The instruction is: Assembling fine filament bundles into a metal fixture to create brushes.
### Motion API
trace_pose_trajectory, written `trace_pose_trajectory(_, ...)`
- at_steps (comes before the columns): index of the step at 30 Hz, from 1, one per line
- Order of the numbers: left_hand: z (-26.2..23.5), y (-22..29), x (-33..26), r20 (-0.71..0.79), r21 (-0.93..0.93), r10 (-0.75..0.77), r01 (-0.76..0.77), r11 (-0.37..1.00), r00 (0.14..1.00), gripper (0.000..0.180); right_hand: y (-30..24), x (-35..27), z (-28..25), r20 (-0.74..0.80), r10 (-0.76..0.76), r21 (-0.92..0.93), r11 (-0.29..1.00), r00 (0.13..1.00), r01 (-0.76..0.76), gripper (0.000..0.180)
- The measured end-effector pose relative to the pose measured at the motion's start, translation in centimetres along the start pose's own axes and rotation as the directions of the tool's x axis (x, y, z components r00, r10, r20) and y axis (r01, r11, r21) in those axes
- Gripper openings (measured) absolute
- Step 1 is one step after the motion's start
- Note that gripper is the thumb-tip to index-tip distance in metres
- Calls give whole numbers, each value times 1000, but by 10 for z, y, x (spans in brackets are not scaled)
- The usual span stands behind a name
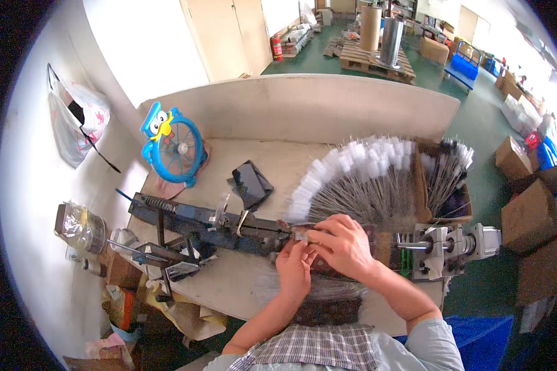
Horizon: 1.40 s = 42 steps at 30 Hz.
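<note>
**Workroom with handwork apparently under way**

A green floor (303, 67) is seen across the top of the frame, with a loaded pallet (404, 73) set at upper right of centre. Below it, a pale worktop (254, 150) is backed by a raised panel (297, 105). A blue fan (181, 147) is placed at the upper left of the worktop, and a dark rail (254, 230) is laid across its middle, with a metal fixture (440, 246) mounted at the right.

The left hand (294, 272) and right hand (346, 246) are brought together at the fingertips, near the centre of the frame. There a small pale piece (301, 235) seems to be pinched by the left hand; whether it is also gripped by the right cannot be told.

White-tipped brushes (359, 166) are fanned out above the hands, and more are kept in a box (421, 185) beside them. Fine wires (328, 290) are bunched just below the hands. From this, part of the work may be judged done and part left, though which pile is finished cannot be told.
</note>
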<state>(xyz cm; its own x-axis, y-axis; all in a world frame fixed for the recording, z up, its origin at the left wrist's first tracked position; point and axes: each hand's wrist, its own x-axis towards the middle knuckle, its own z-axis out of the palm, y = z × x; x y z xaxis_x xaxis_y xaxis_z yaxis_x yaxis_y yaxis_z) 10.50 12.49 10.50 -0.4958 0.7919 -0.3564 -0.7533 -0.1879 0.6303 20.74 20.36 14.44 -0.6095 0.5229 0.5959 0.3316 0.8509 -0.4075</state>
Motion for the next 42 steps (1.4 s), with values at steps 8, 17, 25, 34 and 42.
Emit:
trace_pose_trajectory(8, -10, -4, 5, 2, -141, -60, 59, 988, 998, 7, 2, 3, 10, 76, -28, 30, 999, 997, 26, 22)
trace_pose_trajectory(17, -12, -7, 9, -4, -123, -13, 12, 992, 1000, 8, 0, -1, 3, 8, 6, 41, 999, 1000, -6, 26)
trace_pose_trajectory(25, 7, -2, 2, -79, -57, 30, -34, 998, 996, 3, 4, -3, 6, 24, -7, 29, 1000, 1000, 7, 28)
trace_pose_trajectory(34, -14, -7, 7, 37, -136, 2, 3, 991, 999, 6, -6, 0, 14, 4, -6, 36, 999, 1000, 6, 27)
trace_pose_trajectory(42, -12, -9, 8, 14, -118, 10, -8, 993, 1000, 5, -4, -2, 16, -50, 11, 4, 1000, 999, -11, 25)
